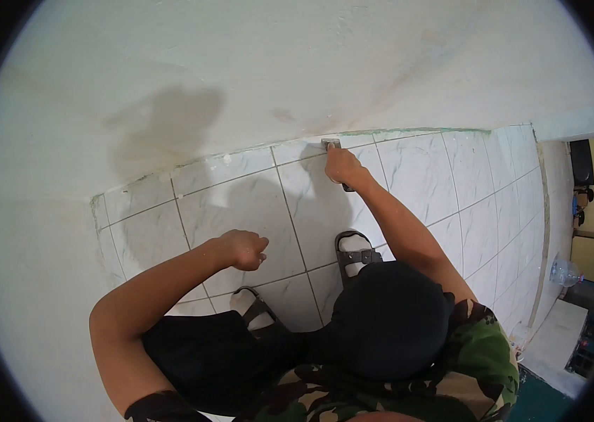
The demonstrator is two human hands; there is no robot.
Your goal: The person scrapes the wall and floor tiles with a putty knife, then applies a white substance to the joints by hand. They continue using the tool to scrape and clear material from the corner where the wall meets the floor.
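Note:
My right hand [345, 169] is closed round a scraper [330, 143] with a flat grey blade. A dark end of its handle shows below the hand. The blade is at the tile floor's edge, close to the foot of the white wall [297, 77]. Over the white floor tiles [234, 211], my left hand [244, 250] is curled into a fist, apart from the wall and the scraper. I see nothing held in it, though the palm side is hidden.
My feet in dark sandals [354, 254] stand on the tiles, below both hands. A greenish, rough line [423, 131] runs where wall meets floor. At the right, past a raised edge [544, 232], lie a clear plastic bottle [564, 272] and a pale box-like block [557, 334].

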